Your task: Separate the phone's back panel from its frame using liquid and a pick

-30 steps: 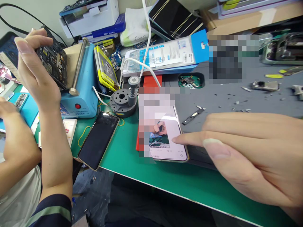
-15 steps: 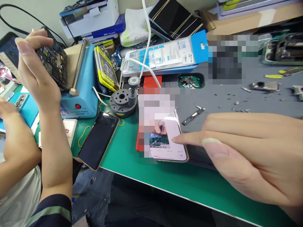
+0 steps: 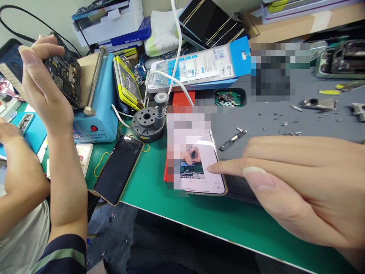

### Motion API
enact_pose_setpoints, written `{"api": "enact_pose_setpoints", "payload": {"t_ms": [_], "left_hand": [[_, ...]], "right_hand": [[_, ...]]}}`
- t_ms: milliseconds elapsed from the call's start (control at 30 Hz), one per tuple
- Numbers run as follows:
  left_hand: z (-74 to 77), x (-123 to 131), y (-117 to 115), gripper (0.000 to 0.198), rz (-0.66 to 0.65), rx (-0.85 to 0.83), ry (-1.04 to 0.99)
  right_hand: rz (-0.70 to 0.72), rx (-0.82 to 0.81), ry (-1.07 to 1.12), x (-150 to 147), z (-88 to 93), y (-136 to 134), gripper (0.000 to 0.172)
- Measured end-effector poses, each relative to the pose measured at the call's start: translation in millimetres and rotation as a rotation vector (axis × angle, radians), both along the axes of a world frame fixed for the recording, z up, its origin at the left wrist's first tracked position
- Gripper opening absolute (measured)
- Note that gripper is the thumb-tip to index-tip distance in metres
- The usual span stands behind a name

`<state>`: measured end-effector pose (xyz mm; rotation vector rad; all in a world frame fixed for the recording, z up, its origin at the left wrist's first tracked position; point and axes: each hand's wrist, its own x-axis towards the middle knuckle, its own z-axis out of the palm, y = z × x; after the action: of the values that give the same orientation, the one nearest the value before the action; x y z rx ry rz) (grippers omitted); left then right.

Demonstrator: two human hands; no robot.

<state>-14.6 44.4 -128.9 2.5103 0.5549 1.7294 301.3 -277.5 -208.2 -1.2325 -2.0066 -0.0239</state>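
Observation:
My left hand (image 3: 47, 76) is raised at the left, its fingers curled round the edge of an opened phone (image 3: 67, 70) with bare circuitry showing. That phone tilts against the plate of a blue LCD separator machine (image 3: 104, 95); part of the grip is hidden. In the foreground at right, my right hand (image 3: 299, 186) holds nothing, and its outstretched index fingertip is at the lit screen of a smartphone (image 3: 211, 182). The screen shows a picture of hands, and part of it is pixelated. A dark-screened phone (image 3: 119, 169) lies between my two hands.
Behind the lit phone stands a round grey screwdriver holder (image 3: 148, 121). Small parts and a metal strip (image 3: 233, 139) lie on the grey mat (image 3: 273, 118). A white cable (image 3: 178, 42) hangs across the bench. Another person's arm (image 3: 23, 167) is at far left.
The picture playing on the smartphone screen has changed slightly. Both my hands and the things around them stay where they were.

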Motion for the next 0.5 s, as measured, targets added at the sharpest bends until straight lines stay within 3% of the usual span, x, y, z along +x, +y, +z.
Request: {"api": "enact_pose_setpoints", "payload": {"t_ms": [500], "left_hand": [[-1.4,-2.1,5.1,0.078,-0.011,0.028,-0.002]], "right_hand": [[0.008,0.001,0.001,0.3,-0.8,0.6,0.034]]}}
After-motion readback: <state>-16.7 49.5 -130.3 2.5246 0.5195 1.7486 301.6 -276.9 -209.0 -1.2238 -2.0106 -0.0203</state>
